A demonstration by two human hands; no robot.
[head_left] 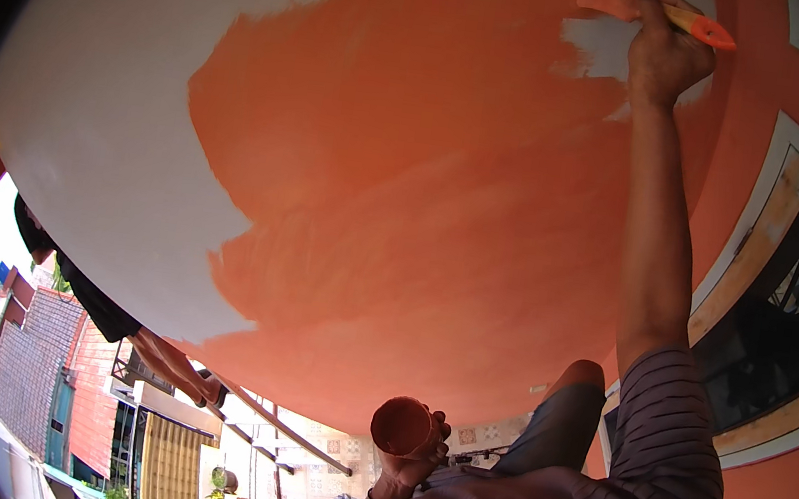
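Note:
My right hand is raised at the upper right, closed around a paintbrush with a yellow handle and orange end. Its wide, orange-coated bristles lie over the big pale surface, beside an unpainted white patch. Wet-looking orange paint covers the middle of that surface, with ragged edges at the left. Low in front of my body, my left hand grips a paint cup, its fingers wrapped around the side. The inside of the cup is orange; how much paint it holds I cannot tell.
At the right is a wood-framed window with white trim in an orange wall. Another person's bare legs and dark clothing show at the left, near wooden poles. Houses stand beyond, and patterned tiles lie below.

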